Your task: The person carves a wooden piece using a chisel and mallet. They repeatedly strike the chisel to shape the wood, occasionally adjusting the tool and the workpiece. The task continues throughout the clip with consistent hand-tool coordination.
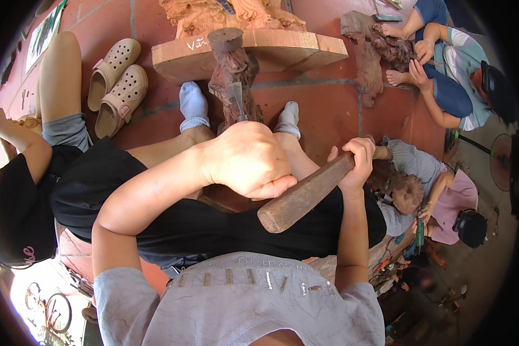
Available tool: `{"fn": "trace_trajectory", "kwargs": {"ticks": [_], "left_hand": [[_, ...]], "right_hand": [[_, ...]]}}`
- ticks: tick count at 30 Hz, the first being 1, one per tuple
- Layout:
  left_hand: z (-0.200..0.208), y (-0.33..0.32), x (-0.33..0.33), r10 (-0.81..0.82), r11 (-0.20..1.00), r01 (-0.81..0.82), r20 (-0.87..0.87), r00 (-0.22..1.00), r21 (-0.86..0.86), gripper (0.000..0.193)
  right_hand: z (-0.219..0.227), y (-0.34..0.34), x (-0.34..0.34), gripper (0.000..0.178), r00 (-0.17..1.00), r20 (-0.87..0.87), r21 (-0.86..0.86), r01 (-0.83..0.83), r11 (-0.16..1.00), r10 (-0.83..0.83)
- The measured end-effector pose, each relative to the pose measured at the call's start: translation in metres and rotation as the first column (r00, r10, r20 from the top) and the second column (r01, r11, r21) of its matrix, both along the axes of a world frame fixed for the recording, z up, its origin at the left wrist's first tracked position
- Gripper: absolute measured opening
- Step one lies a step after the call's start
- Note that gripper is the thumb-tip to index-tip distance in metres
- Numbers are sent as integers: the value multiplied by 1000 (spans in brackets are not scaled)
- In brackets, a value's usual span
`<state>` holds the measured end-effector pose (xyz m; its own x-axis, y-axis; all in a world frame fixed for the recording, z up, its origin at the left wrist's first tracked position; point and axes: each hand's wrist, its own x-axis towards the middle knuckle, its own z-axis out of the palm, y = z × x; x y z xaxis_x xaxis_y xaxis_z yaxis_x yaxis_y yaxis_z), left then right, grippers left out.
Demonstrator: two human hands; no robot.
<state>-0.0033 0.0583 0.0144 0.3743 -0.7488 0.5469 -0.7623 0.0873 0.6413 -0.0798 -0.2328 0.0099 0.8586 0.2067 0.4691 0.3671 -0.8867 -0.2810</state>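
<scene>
- One seated co-worker's bare knee (63, 75), far left of the dark wood carving (220, 81).
- Beige clogs (124, 98), one pair, perforated, left of the carving, on the red tiled floor (323, 104).
- My left sock (193, 104), pale blue, just left of the carving.
- The carving itself, knobbly, its round flat end pointing away from me.
- One chisel (235, 97), flat grey blade, lying along the carving's near part.
- My left hand (249, 158), closed in a fist around the chisel, its handle hidden, at the carving's near end.
- One pale wood slab (294, 52), beyond the carving, bearing an orange-brown carved piece (265, 14).
- My right sock (288, 118), right of the carving.
- One thick wooden club (308, 193), nearer me than the carving, to its right.
- My right hand (357, 164), fingers wrapped round the club's narrower end, right of the carving.
- One gnarled brown root (369, 63), well right of the carving.
</scene>
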Motion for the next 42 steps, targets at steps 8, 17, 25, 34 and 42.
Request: {"fn": "trace_trajectory", "kwargs": {"ticks": [8, 17, 25, 34, 42], "left_hand": [[-5, -4, 3, 16, 999, -16, 10, 1000, 45, 30], [-1, -4, 4, 17, 999, -17, 9, 1000, 42, 29], [-2, -2, 12, 3, 999, -4, 11, 1000, 50, 30], [-1, 3, 13, -10, 998, 10, -6, 1000, 59, 31], [-2, 5, 13, 12, 999, -12, -3, 1000, -35, 32]], "right_hand": [[-1, -4, 0, 31, 1000, 19, 44, 4, 999, -5], [-3, -12, -1, 31, 993, 76, 14, -96, 995, 95], [-1, -13, 0, 29, 993, 96, -48, -64, 997, 68], [-4, -9, 0, 28, 997, 69, -41, -37, 998, 40], [-2, -7, 0, 30, 999, 43, -130, -14, 991, 19]]}}
